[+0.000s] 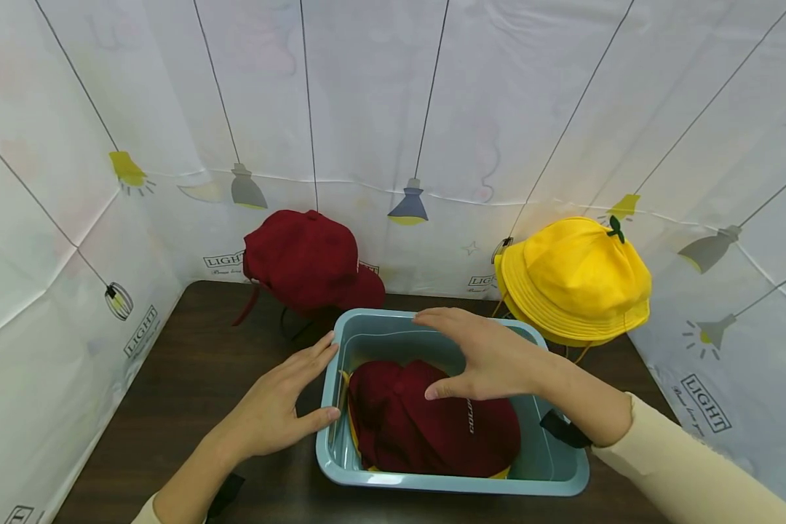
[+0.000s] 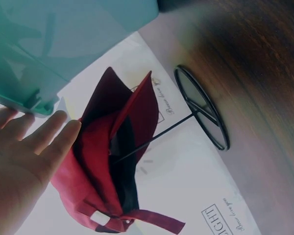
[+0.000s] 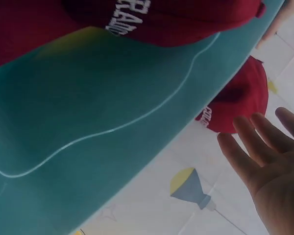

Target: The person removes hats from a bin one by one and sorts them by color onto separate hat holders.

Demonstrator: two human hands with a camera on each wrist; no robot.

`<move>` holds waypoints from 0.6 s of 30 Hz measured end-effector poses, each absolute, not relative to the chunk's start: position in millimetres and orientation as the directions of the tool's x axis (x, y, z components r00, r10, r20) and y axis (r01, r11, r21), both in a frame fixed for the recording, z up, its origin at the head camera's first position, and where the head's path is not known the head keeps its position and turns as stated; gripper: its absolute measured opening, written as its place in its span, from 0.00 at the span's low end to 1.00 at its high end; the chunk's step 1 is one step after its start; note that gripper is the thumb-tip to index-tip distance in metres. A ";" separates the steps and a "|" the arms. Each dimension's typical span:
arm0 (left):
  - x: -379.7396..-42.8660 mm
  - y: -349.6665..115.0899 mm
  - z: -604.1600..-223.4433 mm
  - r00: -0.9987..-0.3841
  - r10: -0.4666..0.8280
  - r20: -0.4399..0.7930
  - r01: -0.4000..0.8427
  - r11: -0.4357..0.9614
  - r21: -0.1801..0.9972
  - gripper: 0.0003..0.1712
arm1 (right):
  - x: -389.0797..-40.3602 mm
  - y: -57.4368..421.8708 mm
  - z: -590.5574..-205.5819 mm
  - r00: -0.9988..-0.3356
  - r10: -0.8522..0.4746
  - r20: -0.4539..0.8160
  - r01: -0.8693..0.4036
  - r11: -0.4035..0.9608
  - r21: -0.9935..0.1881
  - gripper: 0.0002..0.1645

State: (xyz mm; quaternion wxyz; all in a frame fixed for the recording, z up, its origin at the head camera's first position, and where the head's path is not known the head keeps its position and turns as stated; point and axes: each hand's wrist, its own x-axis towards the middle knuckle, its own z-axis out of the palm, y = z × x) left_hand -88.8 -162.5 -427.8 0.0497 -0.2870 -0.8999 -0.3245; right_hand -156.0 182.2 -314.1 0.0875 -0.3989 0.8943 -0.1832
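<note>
Tub: light blue, its near rim (image 1: 452,482) closest to the viewer, long side left to right on the dark worktop (image 1: 164,407).
Boxed cap: dark red, white lettering, inside the tub; long axis left to right, yellow fabric (image 1: 501,473) peeking out beneath.
Left hand (image 1: 275,404): grip spread, holding nothing, fingertips at the tub's left rim – contact cannot be told; boxed cap lies to its right.
Right hand (image 1: 481,353): grip spread and empty, above the tub; the nearer hand – boxed cap lies below, thumb over it in the head view.
Standing cap (image 1: 308,255): dark red, far left, on a black stand (image 2: 203,107).
Bucket hat (image 1: 570,276): yellow, green sprout (image 1: 616,230) on top, far right.
Backdrop (image 1: 367,109): white cloth, printed lamps, farthest.
</note>
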 end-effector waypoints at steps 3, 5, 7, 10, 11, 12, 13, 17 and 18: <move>-88.9 -162.9 -428.7 -0.829 0.486 0.276 0.551 0.625 0.553 0.49 | -154.7 181.4 -318.6 -0.656 -0.754 -0.026 -0.686 0.610 -0.396 0.58; -89.0 -163.3 -429.1 -0.828 0.486 0.278 0.552 0.625 0.551 0.49 | -154.2 180.6 -321.5 -0.648 -0.761 -0.037 -0.690 0.606 -0.395 0.58; -89.3 -163.6 -429.2 -0.828 0.486 0.279 0.552 0.625 0.552 0.49 | -154.0 179.5 -324.3 -0.641 -0.765 -0.055 -0.689 0.606 -0.398 0.58; -89.7 -163.8 -428.9 -0.829 0.485 0.279 0.551 0.624 0.554 0.49 | -153.9 177.7 -328.0 -0.631 -0.771 -0.088 -0.682 0.605 -0.411 0.58; -89.9 -163.7 -428.7 -0.829 0.484 0.279 0.551 0.623 0.556 0.49 | -154.0 177.2 -329.1 -0.627 -0.772 -0.100 -0.679 0.605 -0.415 0.58; -89.9 -163.7 -428.7 -0.829 0.485 0.279 0.551 0.622 0.556 0.49 | -154.1 176.8 -330.1 -0.625 -0.773 -0.112 -0.676 0.607 -0.417 0.58; -89.8 -163.6 -428.7 -0.828 0.486 0.281 0.553 0.621 0.556 0.49 | -154.2 176.4 -331.0 -0.621 -0.774 -0.121 -0.675 0.607 -0.419 0.58; -89.6 -163.6 -429.0 -0.823 0.489 0.289 0.560 0.617 0.552 0.49 | -155.2 175.4 -334.0 -0.610 -0.780 -0.138 -0.673 0.602 -0.430 0.58; -89.7 -163.5 -429.0 -0.823 0.489 0.290 0.561 0.617 0.552 0.49 | -155.6 175.4 -334.6 -0.608 -0.782 -0.138 -0.672 0.599 -0.434 0.58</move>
